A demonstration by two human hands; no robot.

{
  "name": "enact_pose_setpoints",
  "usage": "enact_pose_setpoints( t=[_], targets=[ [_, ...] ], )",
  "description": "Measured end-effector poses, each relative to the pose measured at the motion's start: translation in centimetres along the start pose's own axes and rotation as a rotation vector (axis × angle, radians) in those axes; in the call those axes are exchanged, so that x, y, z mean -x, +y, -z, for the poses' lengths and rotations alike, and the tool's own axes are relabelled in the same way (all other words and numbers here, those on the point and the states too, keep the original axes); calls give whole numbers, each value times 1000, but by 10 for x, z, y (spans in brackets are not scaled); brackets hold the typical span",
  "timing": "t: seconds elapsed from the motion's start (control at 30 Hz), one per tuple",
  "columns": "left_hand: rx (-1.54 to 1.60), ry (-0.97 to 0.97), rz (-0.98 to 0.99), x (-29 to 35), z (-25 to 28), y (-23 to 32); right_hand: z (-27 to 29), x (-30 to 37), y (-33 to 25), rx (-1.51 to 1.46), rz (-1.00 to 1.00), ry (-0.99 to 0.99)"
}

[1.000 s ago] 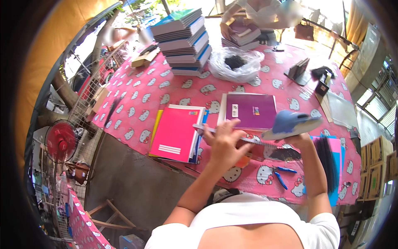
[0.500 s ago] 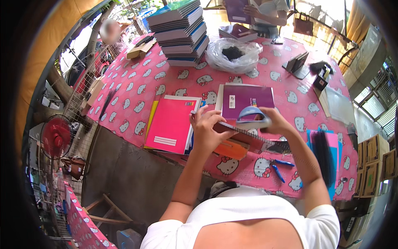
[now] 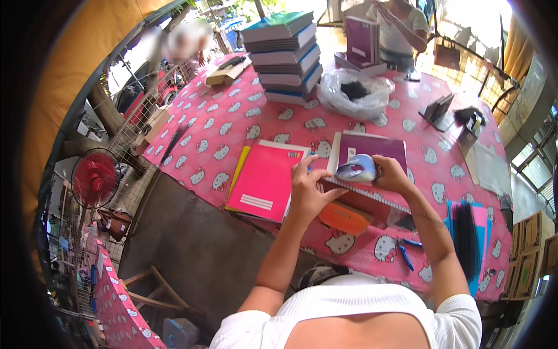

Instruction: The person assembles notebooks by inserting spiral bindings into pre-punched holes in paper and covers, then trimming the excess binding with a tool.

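My left hand (image 3: 309, 187) pinches the left end of a notebook (image 3: 381, 203) standing on its edge, its spine upward. A thin plastic coil (image 3: 429, 218) runs along the spine and sticks out past its right end, by my right forearm. With my right hand (image 3: 390, 174) I grip a rounded blue-and-white device (image 3: 356, 168), held over the spine close to my left fingers; its exact kind is unclear. Behind lies a purple notebook (image 3: 381, 148). An orange flat piece (image 3: 345, 218) lies in front of the upright notebook.
Pink notebooks (image 3: 270, 180) lie at left. Blue-handled pliers (image 3: 405, 256) rest near the front edge. Black coils (image 3: 465, 238) lie on coloured sheets at right. Farther back are a tall notebook stack (image 3: 285, 64), a plastic bag (image 3: 331, 99) and a person (image 3: 401, 35) with purple notebooks.
The blue-and-white device has turned and shifted along the spine toward my left fingers. My view has shifted, so the table appears farther right. Across the table, the purple notebooks now stand upright.
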State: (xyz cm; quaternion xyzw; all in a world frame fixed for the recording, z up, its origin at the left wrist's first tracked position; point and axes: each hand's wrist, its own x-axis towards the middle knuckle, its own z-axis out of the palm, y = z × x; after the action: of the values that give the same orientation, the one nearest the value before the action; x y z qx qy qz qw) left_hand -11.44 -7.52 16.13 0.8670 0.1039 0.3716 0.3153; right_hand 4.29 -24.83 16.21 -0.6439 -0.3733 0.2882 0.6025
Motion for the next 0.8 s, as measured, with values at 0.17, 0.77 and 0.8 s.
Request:
enact_pose_setpoints(
  t=[0.17, 0.77, 0.8],
  targets=[
    [19, 62, 1, -5, 8, -14, 8, -31, 6, 537, 56, -49],
    [763, 115, 431, 12, 6, -75, -36, -64, 0, 74, 244, -243],
    [774, 119, 439, 12, 3, -75, -26, -70, 19, 278, 175, -99]
  ],
)
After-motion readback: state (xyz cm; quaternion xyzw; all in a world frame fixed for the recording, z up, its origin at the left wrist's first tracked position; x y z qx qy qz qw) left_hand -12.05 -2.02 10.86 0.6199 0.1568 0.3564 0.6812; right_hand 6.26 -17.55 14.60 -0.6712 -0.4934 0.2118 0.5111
